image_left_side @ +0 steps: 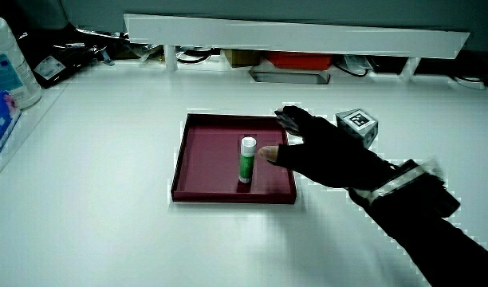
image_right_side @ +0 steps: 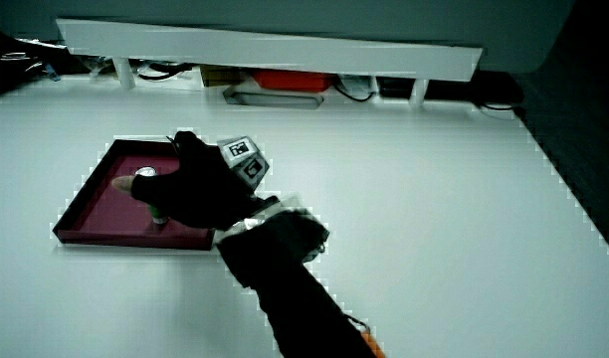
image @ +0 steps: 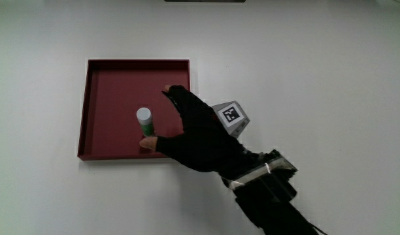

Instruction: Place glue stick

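White table (image: 331, 72), dark red tray (image: 108, 68), low partition (image_left_side: 308, 36)

A: Surface?
B: White table (image: 331, 72), evenly lit, plain

A: Anything past it?
B: Low white partition (image_left_side: 296, 36) at the table's edge in both side views, cables and an orange box (image_right_side: 293, 80) under it, dark wall above

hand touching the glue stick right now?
Apart. In a side view, a strip of tray floor shows between the upright glue stick and the hand's thumb tip; fingers spread, holding nothing.
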Tool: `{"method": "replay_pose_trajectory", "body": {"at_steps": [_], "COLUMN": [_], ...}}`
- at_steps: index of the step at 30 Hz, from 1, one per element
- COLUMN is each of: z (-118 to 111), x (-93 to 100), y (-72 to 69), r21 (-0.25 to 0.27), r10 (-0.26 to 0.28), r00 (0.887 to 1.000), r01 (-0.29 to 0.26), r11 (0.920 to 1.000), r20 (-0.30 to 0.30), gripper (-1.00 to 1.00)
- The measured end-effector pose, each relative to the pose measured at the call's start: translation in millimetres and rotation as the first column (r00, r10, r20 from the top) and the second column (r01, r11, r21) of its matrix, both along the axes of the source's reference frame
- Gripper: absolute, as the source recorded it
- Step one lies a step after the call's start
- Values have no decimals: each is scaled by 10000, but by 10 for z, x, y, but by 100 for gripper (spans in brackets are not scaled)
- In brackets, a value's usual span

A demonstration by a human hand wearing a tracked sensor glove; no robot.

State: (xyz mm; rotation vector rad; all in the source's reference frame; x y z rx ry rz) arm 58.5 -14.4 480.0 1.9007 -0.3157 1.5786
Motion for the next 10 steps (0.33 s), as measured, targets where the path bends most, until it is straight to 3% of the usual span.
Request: {"method": "replay_pose_trajectory", "body": {"at_steps": [1,3,4,5,6,7,9,10], "z": [-21,-147,-186,-246,-279,-336,-423,-345], "x": [35,107,145,184,219,263,335,399], "y": [-12,-6,-11,3,5,10,14,-27], "r21": [302,279,554,271,514,412,679,3147], "r10": [-261,-674,-947,-1052,-1203,-1351,-1542,-1857], "r00": [9997,9976,9945,9926,9925,9888,9863,9676], "r01": [259,678,971,1070,1213,1379,1581,2322], "r11": [9992,9973,9937,9939,9913,9896,9851,9203], "r20": [36,-128,-451,-610,-230,-641,-589,-1710], "gripper": [-100,-100,-100,-100,-100,-100,-100,-100]}}
